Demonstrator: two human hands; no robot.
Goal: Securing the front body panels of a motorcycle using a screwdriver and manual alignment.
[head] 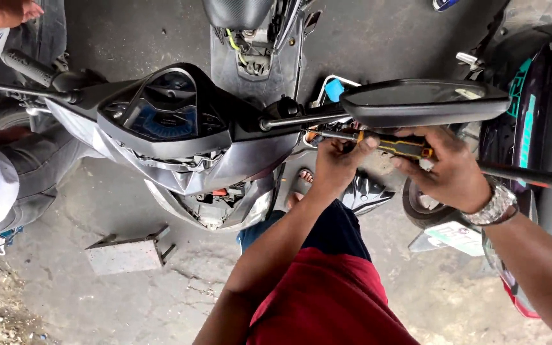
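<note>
I find my right hand [452,169] closed around the black-and-yellow handle of a screwdriver [404,147] just below the right mirror [423,102], its shaft running left toward the handlebar end under the mirror stem. My left hand [338,163] pinches the shaft near its tip with fingers curled. In my judgement, the tip should be kept square and firmly seated before turning, to avoid slipping.

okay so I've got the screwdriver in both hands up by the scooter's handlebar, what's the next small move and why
Probably steady the tip first, then turn. The right hand grips the yellow-and-black handle of the screwdriver, and the left hand pinches its metal shaft just under the mirror. The tip is hidden beside the handlebar, so I cannot tell whether it is seated.
</note>
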